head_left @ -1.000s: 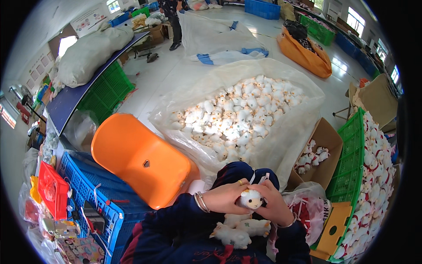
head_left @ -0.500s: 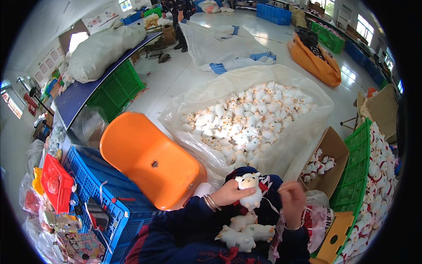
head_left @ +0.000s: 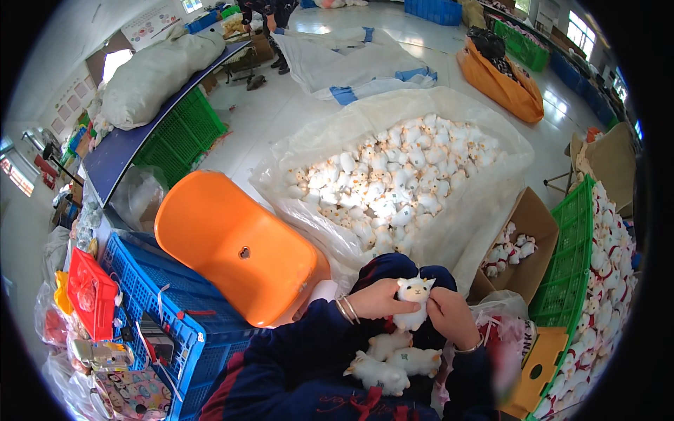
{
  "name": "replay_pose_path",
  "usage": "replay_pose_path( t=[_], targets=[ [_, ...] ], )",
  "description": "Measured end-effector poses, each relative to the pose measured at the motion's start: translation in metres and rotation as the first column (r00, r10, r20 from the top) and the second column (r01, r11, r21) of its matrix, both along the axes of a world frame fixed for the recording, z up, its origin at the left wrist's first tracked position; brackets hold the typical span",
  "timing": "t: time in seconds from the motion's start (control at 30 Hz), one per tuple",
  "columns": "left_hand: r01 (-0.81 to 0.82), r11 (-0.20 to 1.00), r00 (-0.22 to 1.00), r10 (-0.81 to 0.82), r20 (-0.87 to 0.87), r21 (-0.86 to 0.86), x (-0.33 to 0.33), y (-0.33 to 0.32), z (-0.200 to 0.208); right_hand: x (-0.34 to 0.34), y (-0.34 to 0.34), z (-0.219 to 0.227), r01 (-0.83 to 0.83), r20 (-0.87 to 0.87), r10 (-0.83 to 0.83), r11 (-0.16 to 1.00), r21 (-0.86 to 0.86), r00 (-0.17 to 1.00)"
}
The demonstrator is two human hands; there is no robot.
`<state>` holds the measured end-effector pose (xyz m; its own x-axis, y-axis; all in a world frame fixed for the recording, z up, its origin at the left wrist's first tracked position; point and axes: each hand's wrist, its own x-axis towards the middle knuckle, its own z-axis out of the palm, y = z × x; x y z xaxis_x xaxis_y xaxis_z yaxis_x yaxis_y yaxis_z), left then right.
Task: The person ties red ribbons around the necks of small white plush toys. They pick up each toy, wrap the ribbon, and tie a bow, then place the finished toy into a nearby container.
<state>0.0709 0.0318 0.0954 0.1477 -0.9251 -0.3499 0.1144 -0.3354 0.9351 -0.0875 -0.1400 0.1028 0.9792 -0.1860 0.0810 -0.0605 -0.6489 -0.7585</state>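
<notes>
A small white plush lamb (head_left: 410, 317) with a cream face stands upright above my lap, facing up toward me. My left hand (head_left: 382, 300) is closed around it, thumb across its front. Bent fingers of my right hand (head_left: 451, 317) press together at the other side of its head and neck; what they pinch is hidden. Several more white plush lambs (head_left: 380, 373) lie on my lap just below. Dark red ribbon (head_left: 368, 402) hangs over the dark blue clothing under them.
Ahead lies a large clear plastic bag (head_left: 472, 217) full of white plush lambs. An orange chair (head_left: 232, 245) and blue crate (head_left: 203, 351) stand left. On the right are a cardboard box (head_left: 530, 270) and green crate (head_left: 562, 270) of plush with red trim. A person (head_left: 270, 21) stands far off.
My right hand has come in from the right to the plush lamb's head, and the lamb has shifted slightly right. The red ribbon beside it is now covered. A blurred red-and-white shape appears by my right sleeve.
</notes>
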Motion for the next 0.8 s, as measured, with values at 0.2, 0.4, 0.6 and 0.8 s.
replay_pose_path(
  t=[0.2,0.4,0.6,0.8],
  targets=[
    [-0.058,0.989,0.976,0.027,0.217,0.138,-0.005,-0.019,-0.03,-0.013,-0.013,-0.039,0.107,-0.175,-0.139,0.977,-0.182,0.975],
    [-0.119,0.993,0.906,0.116,0.408,-0.017,-0.007,-0.02,-0.05,-0.021,-0.016,-0.029,0.131,-0.176,-0.115,0.988,0.085,0.978],
    [-0.108,0.978,0.86,0.001,0.51,0.181,-0.007,-0.028,-0.044,-0.021,-0.012,-0.034,0.261,-0.184,-0.22,0.933,0.247,0.958],
    [-0.076,0.991,0.851,0.006,0.525,0.111,-0.005,-0.022,-0.035,-0.013,0.003,-0.039,0.352,-0.179,-0.308,0.874,0.334,0.934]
  ],
)
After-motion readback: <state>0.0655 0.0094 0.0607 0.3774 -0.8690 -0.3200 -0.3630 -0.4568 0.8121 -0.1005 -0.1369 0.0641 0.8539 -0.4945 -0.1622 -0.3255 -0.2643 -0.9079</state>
